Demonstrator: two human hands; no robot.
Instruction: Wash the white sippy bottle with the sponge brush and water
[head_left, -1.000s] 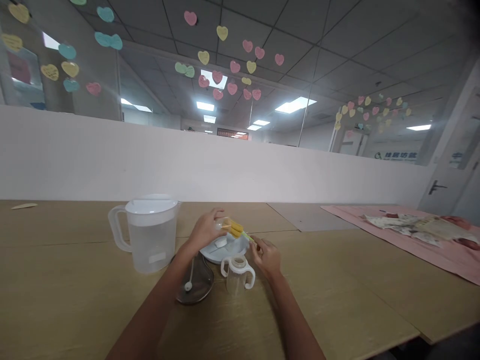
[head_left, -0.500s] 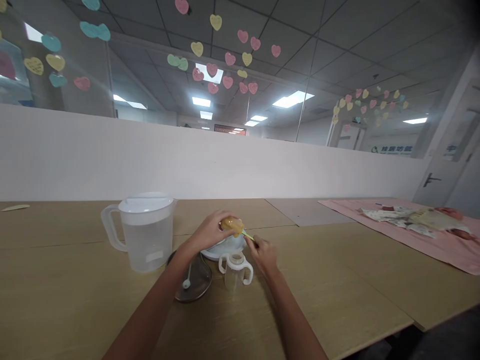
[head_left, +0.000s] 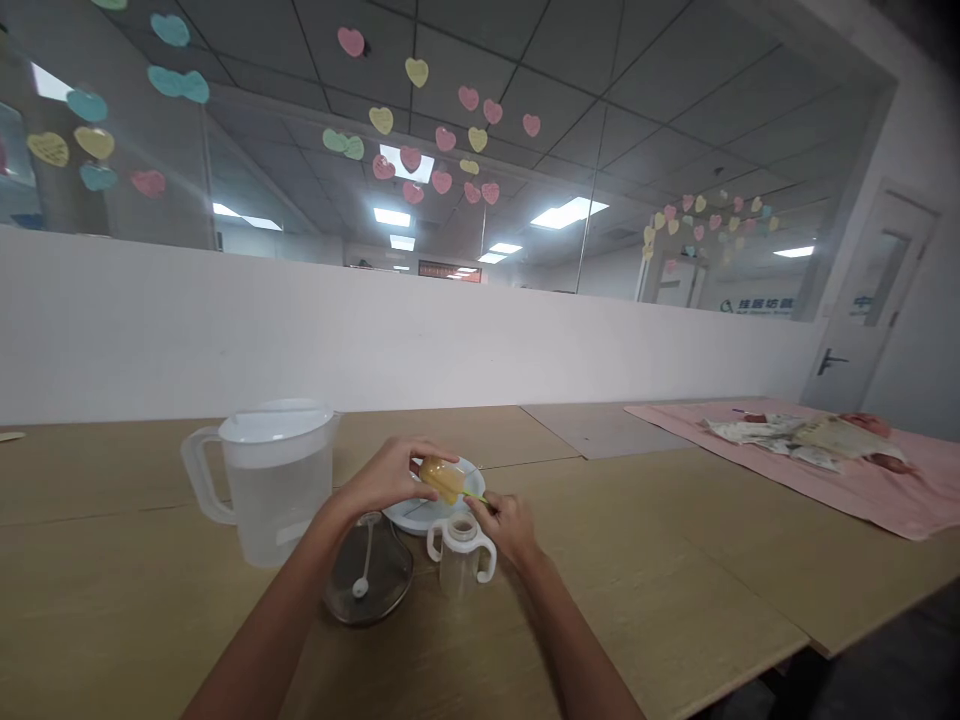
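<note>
Deeper into the small bottle (head_left: 439, 474) gripped in my left hand (head_left: 386, 474) went the yellow brush (head_left: 452, 486), its stem pinched by my right hand (head_left: 501, 519).

Illumination is even and moderately bright, supplied by ceiling panels (head_left: 568, 212). Glass partition (head_left: 300, 150) shows reflections. Shadows are soft. Edges bend and darken; fine detail is soft.

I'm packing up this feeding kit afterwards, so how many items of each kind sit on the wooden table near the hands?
Water jug: 1
White plate: 1
Handled bottle: 1
Glass lid: 1
Yellow sponge brush, held between left hand and right hand: 1
Total: 5
</note>
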